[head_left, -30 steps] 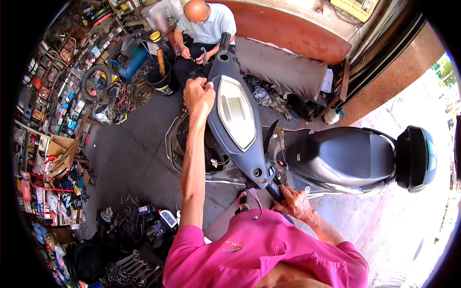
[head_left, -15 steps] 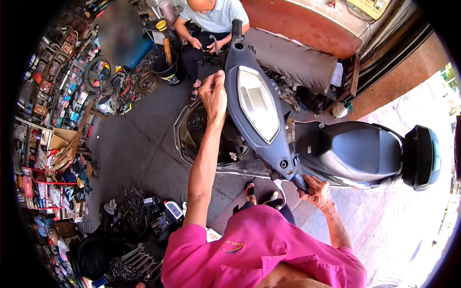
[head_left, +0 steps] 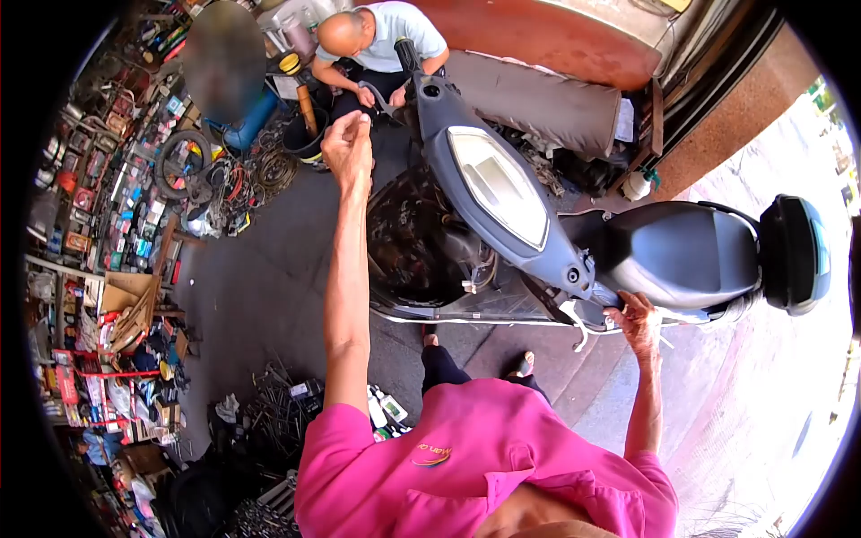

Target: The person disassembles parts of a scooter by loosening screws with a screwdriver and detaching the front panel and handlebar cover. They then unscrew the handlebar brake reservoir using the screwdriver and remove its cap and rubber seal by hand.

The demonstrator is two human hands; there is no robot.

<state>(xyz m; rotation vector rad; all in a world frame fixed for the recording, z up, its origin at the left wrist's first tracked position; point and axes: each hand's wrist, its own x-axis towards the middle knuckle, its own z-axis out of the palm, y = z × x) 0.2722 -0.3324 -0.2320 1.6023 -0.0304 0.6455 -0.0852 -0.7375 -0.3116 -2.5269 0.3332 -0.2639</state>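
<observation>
A grey-blue scooter stands across the view, its handlebar cover (head_left: 462, 134) slanting from upper left to lower right around a clear-covered instrument panel (head_left: 500, 184). My right hand (head_left: 637, 321) is wrapped around the near handlebar grip (head_left: 606, 297), beside a pale brake lever (head_left: 572, 321). Left of the handlebar, my left hand (head_left: 348, 152) is raised with its fingers pressed together. Whether something small is between them I cannot make out. The far grip (head_left: 408, 56) is out of reach of both hands. Dark front parts (head_left: 417, 242) lie below the cover.
A seated co-worker (head_left: 377, 45) bends forward beyond the handlebar, near a black bucket (head_left: 300, 139). The scooter seat (head_left: 677, 251) and rear box (head_left: 796, 255) extend right. Crowded shelves (head_left: 126, 224) line the left; bottles (head_left: 387, 411) and tools stand on the floor.
The scooter's front and handlebar have shifted right in view, my right hand moving along with the grip. My left hand has moved left and slightly up. My feet have changed position.
</observation>
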